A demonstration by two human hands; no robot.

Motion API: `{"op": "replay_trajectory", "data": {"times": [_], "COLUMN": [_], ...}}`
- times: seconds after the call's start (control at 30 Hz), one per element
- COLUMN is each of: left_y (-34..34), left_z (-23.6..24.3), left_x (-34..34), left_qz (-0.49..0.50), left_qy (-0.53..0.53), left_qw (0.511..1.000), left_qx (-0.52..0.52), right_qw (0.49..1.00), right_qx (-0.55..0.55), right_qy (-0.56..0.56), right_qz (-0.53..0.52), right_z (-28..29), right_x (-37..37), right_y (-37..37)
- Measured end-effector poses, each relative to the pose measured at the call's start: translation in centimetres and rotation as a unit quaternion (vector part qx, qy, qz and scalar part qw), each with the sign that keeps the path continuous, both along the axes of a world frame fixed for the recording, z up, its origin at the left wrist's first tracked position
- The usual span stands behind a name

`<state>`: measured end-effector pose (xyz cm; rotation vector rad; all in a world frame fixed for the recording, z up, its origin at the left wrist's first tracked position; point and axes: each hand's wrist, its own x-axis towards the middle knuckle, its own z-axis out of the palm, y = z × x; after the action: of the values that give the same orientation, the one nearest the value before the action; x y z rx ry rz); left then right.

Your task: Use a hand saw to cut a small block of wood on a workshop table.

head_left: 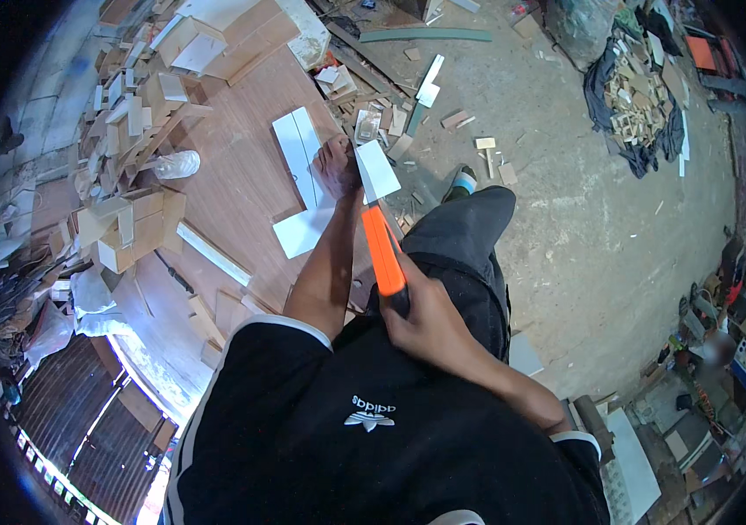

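So the right hand (pixel 423 317) has its fingers wrapped around the black end of an orange tool (pixel 382 252), which points away from the body, just off the desk's right edge. Its far tip runs up to a white piece (pixel 378 171), and I can't really make out how they meet.

The left hand (pixel 336 168) is over by that same edge of the desk (pixel 237 131), fingers curled down between the white piece and a long white board (pixel 296 149). Can't tell if they're actually gripping anything or just pressing. The long board lies flat with a thin dark line down it, and another white panel (pixel 301 234) sits at its near end, partly under the left forearm. No idea if that panel and the white piece are one board, the arm's in the way.

Further out, a crumpled bit of clear plastic (pixel 178 164) is toward the desk's left edge, next to a bunch of wooden boxes (pixel 141 223). A pale strip (pixel 213 252) lies nearer the body. Off the right side, the floor (pixel 583 262) has scattered offcuts (pixel 454 120) and, well away, a dark sack full of scraps (pixel 640 101).
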<state>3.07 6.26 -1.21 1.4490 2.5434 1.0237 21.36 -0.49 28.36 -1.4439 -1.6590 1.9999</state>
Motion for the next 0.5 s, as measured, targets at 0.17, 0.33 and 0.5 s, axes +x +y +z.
{"op": "replay_trajectory", "data": {"times": [0.17,0.33,0.5], "left_y": [0.1,0.1,0.3], "left_z": [-0.5,-0.6,0.1], "left_x": [-0.4,-0.1,0.0], "left_qz": [-0.008,-0.013,0.002], "left_qy": [0.013,-0.003,0.001], "left_qw": [1.0,1.0,0.999], "left_qx": [0.021,-0.026,-0.035], "right_qw": [0.997,0.997,0.998], "right_qx": [0.065,0.067,0.009], "right_qy": [0.037,0.031,0.063], "right_qz": [-0.025,-0.018,0.019], "right_z": [-1.6,-1.3,6.3], "right_x": [-0.1,-0.6,1.8], "right_y": [-0.3,-0.6,-0.1]}}
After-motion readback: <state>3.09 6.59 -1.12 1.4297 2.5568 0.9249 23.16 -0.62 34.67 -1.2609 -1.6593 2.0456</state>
